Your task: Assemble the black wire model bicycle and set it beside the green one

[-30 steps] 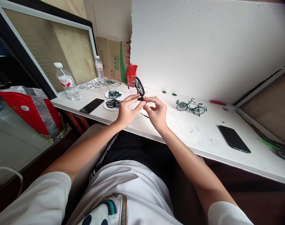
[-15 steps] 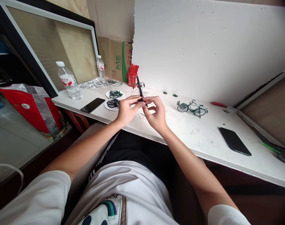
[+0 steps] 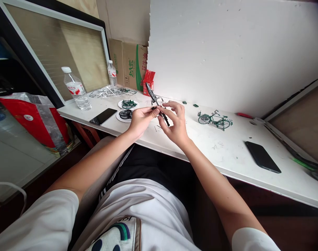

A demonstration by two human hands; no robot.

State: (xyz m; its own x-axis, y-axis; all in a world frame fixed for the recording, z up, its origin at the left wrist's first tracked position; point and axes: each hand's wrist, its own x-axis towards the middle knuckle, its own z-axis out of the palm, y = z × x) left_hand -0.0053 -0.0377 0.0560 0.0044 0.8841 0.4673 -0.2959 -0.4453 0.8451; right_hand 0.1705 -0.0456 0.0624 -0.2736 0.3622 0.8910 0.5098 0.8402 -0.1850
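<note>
Over the table, in front of me, is a small black model bicycle (image 3: 151, 93), tilted, with its wheel and handlebar pointing up and away. My left hand (image 3: 142, 122) pinches it near the middle between thumb and fingers. On its other side my right hand (image 3: 175, 122) has the index finger and thumb around the frame, with the other fingers raised. The fingers hide part of the model. To the right, a finished-looking green model bicycle (image 3: 215, 120) stands on the table. Left of my hands, one white plate (image 3: 119, 118) bears black wheel parts and another white plate (image 3: 120, 104) bears green parts.
On the white table (image 3: 200, 150) lie two phones, one at left (image 3: 103, 116) and a black phone (image 3: 262, 157) at right. A water bottle (image 3: 75, 89), a second bottle (image 3: 112, 73), a red box (image 3: 148, 82) and part frames (image 3: 117, 91) stand or lie toward the back.
The black model bicycle has tilted, its upper wheel swinging left and its lower end showing below my fingers. My right hand's fingers have spread a little.
</note>
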